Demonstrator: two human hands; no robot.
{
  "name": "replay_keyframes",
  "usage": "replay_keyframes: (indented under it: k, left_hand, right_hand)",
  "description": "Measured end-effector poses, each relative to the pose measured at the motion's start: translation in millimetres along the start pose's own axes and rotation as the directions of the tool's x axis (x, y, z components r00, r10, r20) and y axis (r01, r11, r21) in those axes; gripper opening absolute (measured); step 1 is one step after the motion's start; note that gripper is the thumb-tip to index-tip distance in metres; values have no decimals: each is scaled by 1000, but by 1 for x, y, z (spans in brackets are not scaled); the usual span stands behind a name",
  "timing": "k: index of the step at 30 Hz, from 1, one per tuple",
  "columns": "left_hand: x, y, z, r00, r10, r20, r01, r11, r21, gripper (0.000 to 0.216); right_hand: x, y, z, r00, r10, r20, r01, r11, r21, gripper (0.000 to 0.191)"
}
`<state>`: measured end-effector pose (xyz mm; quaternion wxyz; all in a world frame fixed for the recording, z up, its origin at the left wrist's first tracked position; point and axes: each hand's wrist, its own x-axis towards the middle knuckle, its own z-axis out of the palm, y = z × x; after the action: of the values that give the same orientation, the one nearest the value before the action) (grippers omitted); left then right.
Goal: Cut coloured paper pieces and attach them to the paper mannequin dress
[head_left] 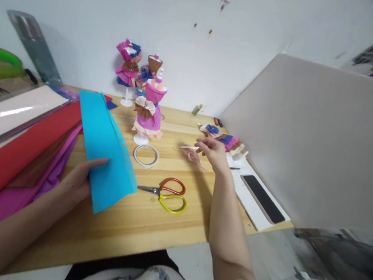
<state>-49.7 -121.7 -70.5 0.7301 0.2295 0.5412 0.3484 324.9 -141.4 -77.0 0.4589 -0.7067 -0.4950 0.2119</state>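
Observation:
My left hand (78, 179) grips the near edge of a long bright blue paper sheet (105, 150), thumb on top, and holds it above the wooden table (153, 224). Farther right, my right hand (212, 153) pinches a thin white stick (189, 147) over the table, just above a small pink paper scrap (194, 158). Between the hands lie a ring of white tape (146, 156) and red-and-yellow scissors (167, 193).
Red, brown and magenta paper sheets (24, 160) are stacked at the left. Paper-dress figures on white stands (148, 110) stand at the back, and another lies flat (224, 139). A phone (262, 198) rests on a white ruler at the right, beside a large grey board (313, 142).

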Motion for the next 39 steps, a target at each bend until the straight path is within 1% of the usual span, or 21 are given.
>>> replay_keyframes:
  k: [2,4,5,6,7,10,12,14,18,21,23,25,28,29,31,33,34,35,36,37,39]
  left_hand:
    - [-1,0,-1,999,0,35,1,1000,-27,56]
    - [-1,1,-2,997,-23,70,27,998,-60,54]
    - [0,2,-2,997,-38,65,42,997,-72,52]
    - [0,2,-3,997,-48,65,54,995,-89,51]
    - [0,3,-3,997,-54,57,59,993,-101,51]
    - [-1,3,-4,996,-72,55,77,991,-111,52]
    - [-2,2,-5,993,-70,96,82,989,-119,53]
    - [-2,1,-5,987,-49,156,73,986,-152,55]
    - [0,-2,-5,972,5,236,55,967,-247,61]
    - [0,-7,-4,966,32,256,38,964,-262,65]
    - [0,-14,-2,961,-13,278,76,974,-215,64]
    - [0,-21,-1,944,-62,325,120,979,-163,62]
    - [0,-27,0,923,-62,379,121,983,-135,63]
    - [-1,-27,0,929,-58,365,112,985,-131,64]
    - [-1,-25,-1,948,-60,311,101,988,-117,66]
    - [-2,-22,-1,959,-60,277,96,988,-120,68]
    - [-2,-21,0,960,-59,275,97,987,-126,68]
    - [-2,-21,0,960,-60,274,99,986,-133,68]
    - [-2,-20,1,959,-56,276,99,985,-143,69]
    - [-2,-21,2,960,-56,275,101,983,-151,69]
    - [-2,-21,2,961,-61,269,109,980,-167,67]
  right_hand:
    - [-15,-19,29,982,-23,188,2,994,112,49]
    - [-36,-37,61,937,-49,347,-22,980,198,51]
    - [-47,-45,76,902,-54,429,-58,968,244,53]
    - [-58,-52,90,834,-33,550,-180,927,329,54]
    - [-69,-58,102,789,-20,614,-286,872,397,57]
    - [-89,-71,128,686,9,728,-519,707,480,65]
    - [-95,-74,137,622,6,783,-596,653,468,63]
    - [-98,-74,141,625,3,781,-590,657,470,56]
    - [-98,-68,143,717,3,697,-507,689,518,44]
    - [-98,-64,144,753,-3,658,-476,689,547,40]
    - [-97,-63,142,764,-10,645,-451,706,546,39]
    - [-94,-66,133,773,-39,633,-377,775,508,39]
    - [-84,-76,104,788,-127,602,-136,919,371,40]
    - [-80,-79,90,773,-143,618,-53,956,287,38]
    - [-77,-84,63,697,-126,706,125,991,53,24]
    - [-82,-82,43,610,-35,792,324,923,-209,17]
    - [-87,-78,36,601,-2,799,390,874,-291,20]
    - [-95,-72,33,596,5,803,439,835,-332,34]
    - [-103,-65,32,604,-6,797,470,810,-351,49]
    - [-112,-58,32,625,-41,780,502,786,-361,58]
    - [-127,-43,36,672,-97,734,532,753,-388,61]
